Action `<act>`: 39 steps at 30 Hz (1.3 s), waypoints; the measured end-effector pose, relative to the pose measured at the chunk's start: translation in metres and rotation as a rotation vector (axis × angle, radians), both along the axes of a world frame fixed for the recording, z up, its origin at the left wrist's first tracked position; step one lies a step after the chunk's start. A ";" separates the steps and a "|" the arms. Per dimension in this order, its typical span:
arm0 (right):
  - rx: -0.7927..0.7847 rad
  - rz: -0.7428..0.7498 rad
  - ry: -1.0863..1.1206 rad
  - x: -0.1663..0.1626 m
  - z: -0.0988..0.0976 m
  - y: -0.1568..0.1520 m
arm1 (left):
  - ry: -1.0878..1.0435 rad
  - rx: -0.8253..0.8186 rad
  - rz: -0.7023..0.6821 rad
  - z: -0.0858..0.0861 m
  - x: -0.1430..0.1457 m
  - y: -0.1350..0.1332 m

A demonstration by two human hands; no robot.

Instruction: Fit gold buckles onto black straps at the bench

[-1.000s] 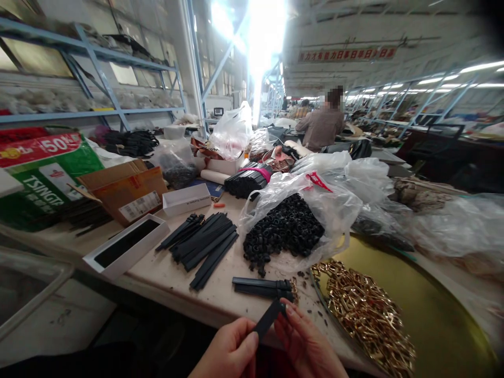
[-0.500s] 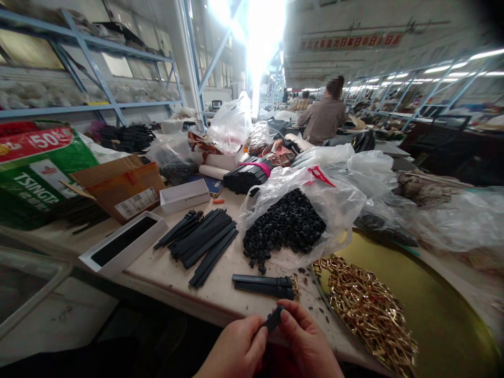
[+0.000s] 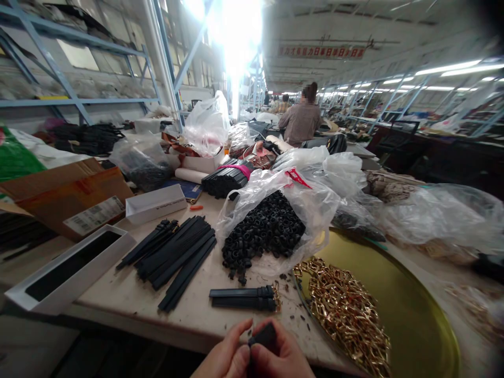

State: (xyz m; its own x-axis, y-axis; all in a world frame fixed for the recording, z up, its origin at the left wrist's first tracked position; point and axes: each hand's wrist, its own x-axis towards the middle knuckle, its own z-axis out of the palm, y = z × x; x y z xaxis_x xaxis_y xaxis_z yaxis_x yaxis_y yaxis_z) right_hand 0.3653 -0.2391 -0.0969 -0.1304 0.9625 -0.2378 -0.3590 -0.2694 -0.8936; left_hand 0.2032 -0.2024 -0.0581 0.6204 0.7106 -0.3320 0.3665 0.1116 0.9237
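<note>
Both my hands meet at the bottom edge, at the near edge of the table (image 3: 197,320). My left hand (image 3: 226,357) and my right hand (image 3: 283,359) pinch the same short black strap (image 3: 264,336), of which only the end shows between my fingers. Just beyond them two finished black straps with gold buckles (image 3: 242,298) lie flat. A pile of loose black straps (image 3: 175,252) lies to the left. A clear bag of small black loops (image 3: 263,233) is open behind. Gold buckles (image 3: 346,310) are heaped on a round gold tray (image 3: 409,310) at right.
A white box with a black lining (image 3: 66,270), a second white box (image 3: 155,203) and a cardboard carton (image 3: 66,194) stand at left. A bundle of black straps with a pink band (image 3: 228,178) and plastic bags crowd the back. A person (image 3: 301,118) sits far off, facing away.
The strap has been drawn down into my hands, so less of it shows. My hands have closed together. The view has swung to the right.
</note>
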 end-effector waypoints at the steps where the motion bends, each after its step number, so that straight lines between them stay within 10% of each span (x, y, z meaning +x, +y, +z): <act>1: 0.038 0.039 -0.085 0.006 0.006 0.001 | -0.045 -0.020 0.026 0.001 0.001 0.000; 8: 0.217 -0.051 -1.435 0.101 0.052 0.057 | -0.142 -0.136 0.297 0.009 0.010 0.000; 14: 0.219 0.032 -1.566 0.126 0.039 0.099 | -0.176 -0.224 0.309 0.001 0.014 -0.008; 25: 0.372 -0.104 -1.484 0.102 0.055 0.066 | 0.010 0.200 0.204 0.034 0.007 -0.018; 31: 0.427 -0.015 -0.808 0.031 0.085 0.020 | -0.066 0.312 0.224 0.068 0.014 -0.008; 39: 0.122 0.042 -0.269 -0.002 0.060 0.014 | -0.042 0.118 0.255 0.043 0.008 -0.003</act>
State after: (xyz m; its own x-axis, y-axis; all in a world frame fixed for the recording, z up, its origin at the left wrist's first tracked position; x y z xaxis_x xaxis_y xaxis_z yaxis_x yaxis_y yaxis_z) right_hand 0.3631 -0.2247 -0.0371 -0.1185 0.9812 -0.1522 -0.0962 -0.1639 -0.9818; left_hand 0.2109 -0.2057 -0.0155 0.4285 0.8776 -0.2149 0.3011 0.0856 0.9497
